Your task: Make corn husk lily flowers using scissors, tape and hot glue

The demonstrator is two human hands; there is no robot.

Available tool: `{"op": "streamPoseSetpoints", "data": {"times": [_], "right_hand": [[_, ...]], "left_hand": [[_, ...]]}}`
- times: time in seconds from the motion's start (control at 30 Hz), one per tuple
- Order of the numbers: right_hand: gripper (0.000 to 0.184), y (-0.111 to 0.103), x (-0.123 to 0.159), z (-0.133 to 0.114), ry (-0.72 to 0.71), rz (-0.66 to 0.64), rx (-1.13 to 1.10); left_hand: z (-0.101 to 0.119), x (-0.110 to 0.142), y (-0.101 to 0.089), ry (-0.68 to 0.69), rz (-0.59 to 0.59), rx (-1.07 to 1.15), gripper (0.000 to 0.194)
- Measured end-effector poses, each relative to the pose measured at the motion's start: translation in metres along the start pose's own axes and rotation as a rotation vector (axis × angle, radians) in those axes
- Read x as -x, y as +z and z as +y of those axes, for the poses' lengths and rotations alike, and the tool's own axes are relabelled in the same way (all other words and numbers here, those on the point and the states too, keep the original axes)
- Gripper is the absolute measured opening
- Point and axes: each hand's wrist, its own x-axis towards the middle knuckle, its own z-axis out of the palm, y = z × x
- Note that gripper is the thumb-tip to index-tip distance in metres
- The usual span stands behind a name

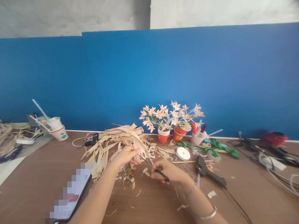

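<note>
My left hand [127,155] is closed in a pinch on a pale dried husk leaf [137,143] held up over the brown table. My right hand [167,171] grips black-handled scissors [154,168], whose blades point up and left at the base of that leaf. Just behind the hands lies a loose pile of dried husk strips [109,143]. Small husk offcuts [130,182] are scattered on the table below the hands.
Two orange cups of husk flowers [171,119] stand at the blue back panel. A white tape roll [183,153], black glue gun [207,171], green tape rolls [219,147] and cables lie right. A phone [70,193] lies lower left; a paper cup [58,129] stands far left.
</note>
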Motion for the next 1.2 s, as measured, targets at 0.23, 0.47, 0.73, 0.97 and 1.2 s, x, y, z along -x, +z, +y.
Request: {"op": "streamPoseSetpoints", "data": {"times": [0.23,0.47,0.73,0.97,1.2], "right_hand": [[0.019,0.0000,0.0009,-0.0026,0.004,-0.001,0.019],[0.018,-0.0006,0.0024,-0.0030,0.007,-0.005,0.017],[0.022,-0.0043,0.0039,-0.0062,0.033,-0.089,-0.033],[0.018,-0.0012,0.0035,-0.0066,0.033,-0.063,-0.001],[0.017,-0.0007,0.0035,-0.0079,0.024,-0.057,0.011]], "left_hand": [[0.0004,0.0018,0.0037,-0.014,0.009,-0.011,0.029],[0.0028,0.0045,0.0047,0.000,0.024,-0.045,0.027],[-0.0026,-0.0039,0.0021,0.065,0.153,-0.001,0.031],[-0.0004,-0.0013,0.0049,0.049,0.155,0.013,0.029],[0.0030,0.0015,0.0060,0.058,0.141,0.027,0.031]]}}
